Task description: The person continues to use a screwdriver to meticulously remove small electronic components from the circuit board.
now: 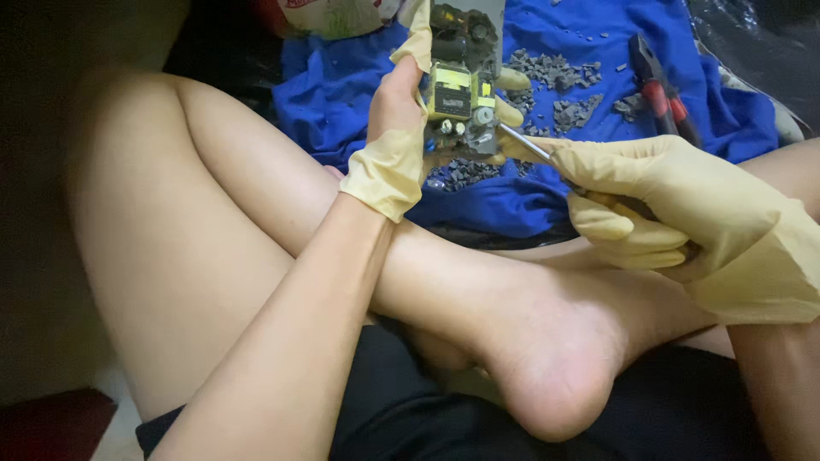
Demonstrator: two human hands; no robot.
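My left hand (pixel 401 111), in a pale yellow glove, holds a small circuit board (pixel 461 85) upright near the top centre; the board carries a yellow transformer and several capacitors. My right hand (pixel 675 205), also gloved, grips a thin metal tool (pixel 525 143) whose tip touches the board's lower right edge. My crossed bare legs lie below both hands.
A blue cloth (pixel 359 85) is spread on the floor behind the board, strewn with several small grey broken pieces (pixel 564 72). Red-handled pliers (pixel 662 90) lie on the cloth at the upper right. A printed bag (pixel 333 13) sits at the top edge.
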